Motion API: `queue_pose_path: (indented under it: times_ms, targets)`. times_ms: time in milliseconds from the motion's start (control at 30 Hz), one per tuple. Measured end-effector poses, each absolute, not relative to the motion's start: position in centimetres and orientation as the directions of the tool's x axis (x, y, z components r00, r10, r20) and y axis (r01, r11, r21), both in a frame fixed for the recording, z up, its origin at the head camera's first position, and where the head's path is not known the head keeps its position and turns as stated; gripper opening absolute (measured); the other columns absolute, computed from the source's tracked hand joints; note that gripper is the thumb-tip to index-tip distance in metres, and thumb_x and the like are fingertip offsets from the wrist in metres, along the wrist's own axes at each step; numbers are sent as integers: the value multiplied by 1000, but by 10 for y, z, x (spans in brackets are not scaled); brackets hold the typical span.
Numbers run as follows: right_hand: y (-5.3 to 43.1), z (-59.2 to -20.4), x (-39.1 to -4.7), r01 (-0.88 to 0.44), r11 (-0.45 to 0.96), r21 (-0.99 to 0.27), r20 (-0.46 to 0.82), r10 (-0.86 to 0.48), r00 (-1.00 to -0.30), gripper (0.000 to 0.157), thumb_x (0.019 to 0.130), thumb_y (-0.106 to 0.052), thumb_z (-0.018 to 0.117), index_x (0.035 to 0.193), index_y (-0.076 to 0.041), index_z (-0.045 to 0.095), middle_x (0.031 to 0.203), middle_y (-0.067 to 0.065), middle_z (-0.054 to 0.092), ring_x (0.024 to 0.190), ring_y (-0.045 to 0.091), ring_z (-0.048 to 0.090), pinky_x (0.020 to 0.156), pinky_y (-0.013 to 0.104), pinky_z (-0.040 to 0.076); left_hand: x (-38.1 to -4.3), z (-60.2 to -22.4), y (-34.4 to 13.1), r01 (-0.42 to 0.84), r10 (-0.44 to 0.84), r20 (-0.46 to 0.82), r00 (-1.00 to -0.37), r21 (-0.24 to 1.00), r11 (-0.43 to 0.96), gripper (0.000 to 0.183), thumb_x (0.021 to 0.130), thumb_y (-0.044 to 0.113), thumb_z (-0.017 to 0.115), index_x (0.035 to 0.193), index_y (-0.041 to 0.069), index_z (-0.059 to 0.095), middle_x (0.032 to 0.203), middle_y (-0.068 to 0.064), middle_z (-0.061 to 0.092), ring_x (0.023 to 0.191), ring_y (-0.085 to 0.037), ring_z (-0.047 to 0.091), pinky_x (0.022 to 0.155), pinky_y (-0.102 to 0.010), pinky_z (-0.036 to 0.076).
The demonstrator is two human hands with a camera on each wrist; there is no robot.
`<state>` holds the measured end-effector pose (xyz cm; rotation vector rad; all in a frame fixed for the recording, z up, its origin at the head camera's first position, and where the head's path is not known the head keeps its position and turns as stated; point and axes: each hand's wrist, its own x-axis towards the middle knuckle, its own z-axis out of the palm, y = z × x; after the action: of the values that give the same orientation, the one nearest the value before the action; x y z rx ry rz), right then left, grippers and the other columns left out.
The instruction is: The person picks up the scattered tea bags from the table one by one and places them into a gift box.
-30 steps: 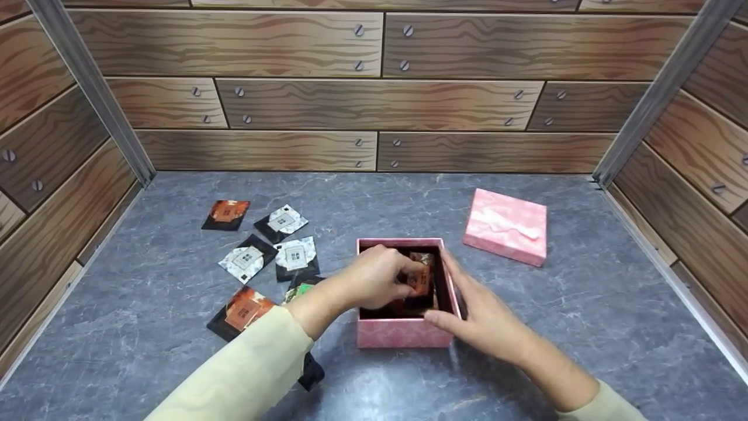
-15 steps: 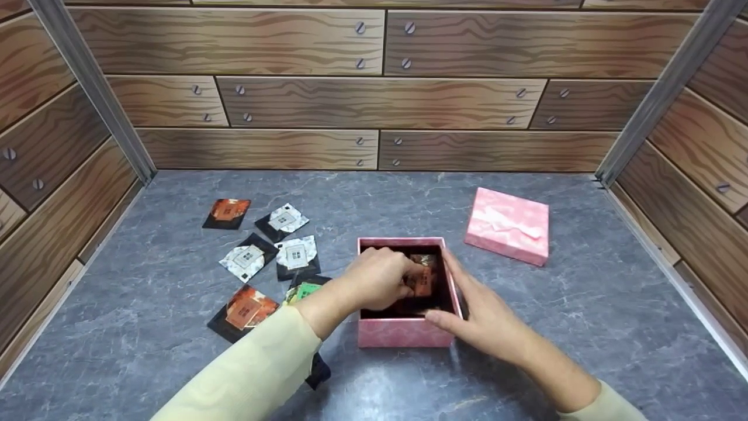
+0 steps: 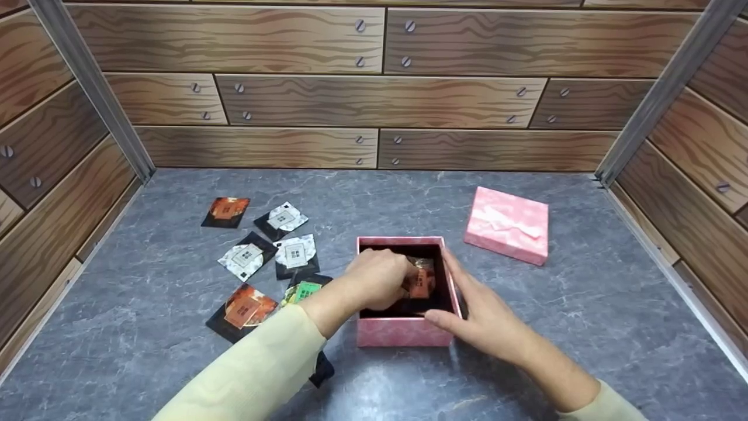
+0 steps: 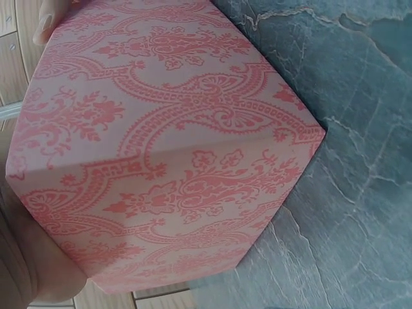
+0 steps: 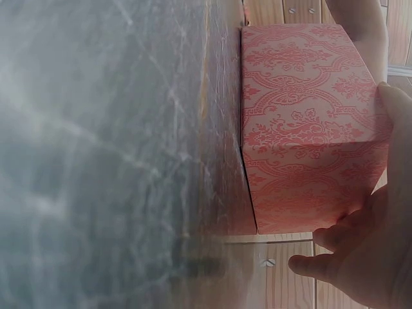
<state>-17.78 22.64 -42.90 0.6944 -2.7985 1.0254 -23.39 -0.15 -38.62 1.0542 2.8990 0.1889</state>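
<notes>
The pink patterned box (image 3: 403,332) stands open-topped on the table. My left hand (image 3: 380,279) reaches down into it from the left, thumb and fingers at the left edge of a sachet (image 3: 419,285) with an orange label. Its fingertips are partly hidden inside the box, but they appear to pinch the sachet. My right hand (image 3: 491,321) lies against the box's right side, fingers extended along the outer wall and thumb at the near right corner of the rim. In the right wrist view the right hand's thumb (image 5: 394,103) touches the box's upper edge.
A pink lid (image 3: 507,225) with a bow lies behind and right of the box. Left of it lie several flat sachets, among them white ones (image 3: 295,255), orange ones (image 3: 242,313) and a green one (image 3: 307,289). A black packet (image 3: 322,369) is half hidden by the left sleeve.
My left hand has sunk slightly deeper into the box, and the orange-labelled sachet sits lower. The right hand and the box have stayed in place.
</notes>
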Motion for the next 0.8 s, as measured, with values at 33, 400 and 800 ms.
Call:
queue_pose_path:
  times_ms: [33,400,800]
  targets:
    - [226,-429,-178,-441,674,-593,224,-388,-894,100,95,-52,76,172,-24,18,164,21,42,139,40,52,110,64,43,-234,-386,-1,636,643,-11,-766,127,761,4,92,24,80,94,24,77,89,4,73,91,-24,72,77,-48,58]
    - [226,-429,-179,-446,661,-604,229,-391,-891,100,95,-51,76,172,-24,18,164,19,43,139,39,52,110,63,43,-231,-387,-5,661,654,96,-750,89,745,14,93,32,80,99,20,75,91,-2,76,93,-30,73,77,-51,57]
    - [226,-430,-179,-436,653,-620,225,-384,-896,102,94,-51,77,172,-25,17,160,22,47,129,37,59,105,64,47,-224,-361,-28,660,620,234,-749,192,726,38,100,31,75,136,20,73,118,-5,78,107,-29,73,96,-52,54]
